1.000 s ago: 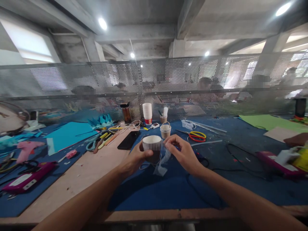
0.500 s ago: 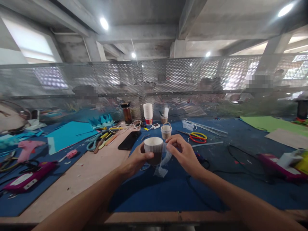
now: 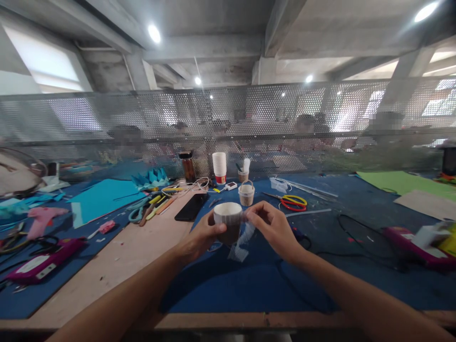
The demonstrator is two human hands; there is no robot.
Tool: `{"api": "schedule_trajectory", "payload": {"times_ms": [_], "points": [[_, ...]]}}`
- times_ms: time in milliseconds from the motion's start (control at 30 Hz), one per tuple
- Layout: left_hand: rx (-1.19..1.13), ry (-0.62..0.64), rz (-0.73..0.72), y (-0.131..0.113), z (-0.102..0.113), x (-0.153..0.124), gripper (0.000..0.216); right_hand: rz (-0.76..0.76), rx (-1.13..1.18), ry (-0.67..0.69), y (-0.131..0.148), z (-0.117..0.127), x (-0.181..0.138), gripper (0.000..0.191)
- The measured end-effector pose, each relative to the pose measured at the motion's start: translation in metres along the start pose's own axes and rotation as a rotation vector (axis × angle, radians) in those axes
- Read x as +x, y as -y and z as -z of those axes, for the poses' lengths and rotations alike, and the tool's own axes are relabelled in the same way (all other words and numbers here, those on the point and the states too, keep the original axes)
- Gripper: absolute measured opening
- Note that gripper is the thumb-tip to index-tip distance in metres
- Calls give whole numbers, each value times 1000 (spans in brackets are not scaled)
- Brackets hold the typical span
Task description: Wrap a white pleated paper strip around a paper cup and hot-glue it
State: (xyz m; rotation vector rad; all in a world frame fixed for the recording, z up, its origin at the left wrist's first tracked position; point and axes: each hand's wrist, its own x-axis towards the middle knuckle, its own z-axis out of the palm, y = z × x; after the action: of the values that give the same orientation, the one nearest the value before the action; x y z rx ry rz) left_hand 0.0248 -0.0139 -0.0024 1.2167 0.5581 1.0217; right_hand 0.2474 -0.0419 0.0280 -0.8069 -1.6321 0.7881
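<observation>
My left hand (image 3: pixel 202 236) is wrapped round a small cup (image 3: pixel 228 223) with a white inside, a pale ribbed band at its rim and a darker lower part. The cup is upright above the blue mat. At the cup's right side, the thumb and fingers of my right hand (image 3: pixel 268 225) are pinched together on a sheer whitish ribbon (image 3: pixel 245 237). Its loose end hangs down and trails onto the mat. Where the ribbon meets the cup is partly hidden by my fingers. Behind the cup stands a little basket (image 3: pixel 246 195) with a thin handle.
A black phone (image 3: pixel 191 207) lies left of the cup, scissors (image 3: pixel 292 203) to the right. Stacked paper cups (image 3: pixel 219 167) and a brown jar (image 3: pixel 187 167) stand behind. Purple power strips (image 3: pixel 46 260) lie at both sides, a pink glue gun (image 3: pixel 44 221) at left. Cables cross the right mat.
My right fingers have drawn slightly closer to the cup's rim with the ribbon. The left hand keeps the cup in nearly the same place.
</observation>
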Motion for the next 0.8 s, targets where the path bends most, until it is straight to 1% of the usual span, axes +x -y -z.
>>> {"api": "schedule_trajectory", "payload": {"times_ms": [100, 267, 500, 800], "points": [[4, 5, 6, -1, -1, -1, 75, -14, -12, 3, -1, 1, 0, 17], [15, -26, -9, -5, -6, -2, 71, -28, -6, 9, -3, -1, 0, 19], [30, -69, -5, -8, -10, -2, 77, -28, 34, 2, -10, -3, 2, 22], [71, -71, -60, -7, -9, 0, 78, -65, 34, -20, -6, -1, 1, 23]]}}
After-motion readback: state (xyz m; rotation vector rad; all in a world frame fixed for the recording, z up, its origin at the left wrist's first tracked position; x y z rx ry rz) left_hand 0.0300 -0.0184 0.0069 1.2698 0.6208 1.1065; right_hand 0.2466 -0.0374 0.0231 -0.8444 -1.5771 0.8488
